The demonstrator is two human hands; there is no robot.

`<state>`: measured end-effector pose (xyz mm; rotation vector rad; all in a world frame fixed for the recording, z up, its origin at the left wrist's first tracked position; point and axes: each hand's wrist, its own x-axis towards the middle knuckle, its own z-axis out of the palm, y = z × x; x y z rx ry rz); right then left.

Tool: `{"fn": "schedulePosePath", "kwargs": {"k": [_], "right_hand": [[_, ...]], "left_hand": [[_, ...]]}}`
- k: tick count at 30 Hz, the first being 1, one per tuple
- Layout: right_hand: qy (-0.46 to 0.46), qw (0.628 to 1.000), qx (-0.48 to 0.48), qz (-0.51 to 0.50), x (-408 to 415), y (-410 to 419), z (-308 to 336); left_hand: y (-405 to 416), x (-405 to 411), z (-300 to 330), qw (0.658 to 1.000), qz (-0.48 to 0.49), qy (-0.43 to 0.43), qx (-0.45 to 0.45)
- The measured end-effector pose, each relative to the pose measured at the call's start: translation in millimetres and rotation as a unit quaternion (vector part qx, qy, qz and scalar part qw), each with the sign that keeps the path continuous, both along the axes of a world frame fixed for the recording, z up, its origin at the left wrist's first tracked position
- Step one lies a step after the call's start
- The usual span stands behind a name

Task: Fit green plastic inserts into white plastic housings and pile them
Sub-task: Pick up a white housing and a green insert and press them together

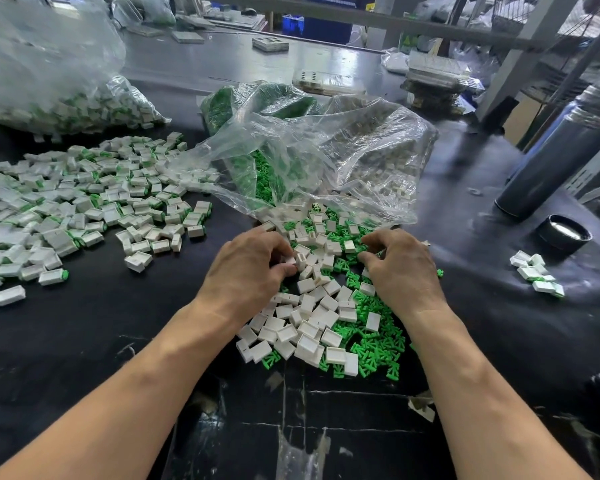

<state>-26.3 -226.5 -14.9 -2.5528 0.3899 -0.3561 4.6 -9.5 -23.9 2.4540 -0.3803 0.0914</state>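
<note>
A loose heap of white housings and green inserts lies on the black table in front of me. My left hand rests on the heap's left side, with a white housing pinched between its thumb and fingers. My right hand is curled over the heap's right side; its fingertips touch the parts, and what they grip is hidden. A wide pile of assembled white-and-green pieces spreads at the left.
Clear plastic bags of green inserts and white housings lie behind the heap. Another bag of assembled pieces sits far left. A grey flask, its black cap and a small cluster of pieces are at the right.
</note>
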Motion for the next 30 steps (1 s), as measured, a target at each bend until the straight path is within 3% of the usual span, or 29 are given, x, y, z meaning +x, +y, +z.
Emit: {"fn": "schedulePosePath", "kwargs": {"k": [7, 12, 20, 24, 30], "right_hand": [[-0.006, 1.000, -0.002, 0.000, 0, 1, 1], [-0.004, 1.000, -0.005, 0.012, 0, 4, 1], [-0.032, 0.999, -0.001, -0.004, 1, 6, -1], [-0.081, 0.995, 0.061, -0.012, -2, 9, 3], [-0.120, 0.956, 0.257, 0.073, -11, 21, 6]], "left_hand": [[6, 0, 3, 0.994, 0.018, 0.005, -0.104], [6, -1, 9, 0.974, 0.011, 0.038, -0.221], [5, -5, 14, 0.946, -0.022, 0.070, -0.316], [5, -6, 13, 0.927, -0.034, 0.091, -0.362], [3, -4, 13, 0.901, -0.030, 0.085, -0.424]]}}
